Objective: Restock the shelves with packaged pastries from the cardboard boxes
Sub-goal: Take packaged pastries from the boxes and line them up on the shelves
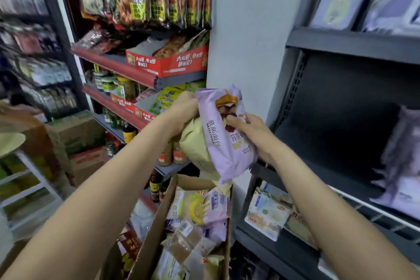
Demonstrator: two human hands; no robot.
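Pinching the lilac pastry packet (223,134) thumb on front, the right hand (252,136) steadies it; the left hand (181,111) curls its grip round the yellow packet (195,145) behind, above the cardboard box (156,223).

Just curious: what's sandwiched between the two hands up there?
In the head view, two pastry packs: the purple pack, pinched by the right hand, and a yellow pack behind it, against the left hand.

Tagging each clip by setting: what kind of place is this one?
Most likely a small grocery or convenience shop: red-edged shelves packed with snacks and jars, dark metal shelving, and an open cardboard box of packaged pastries being unpacked.
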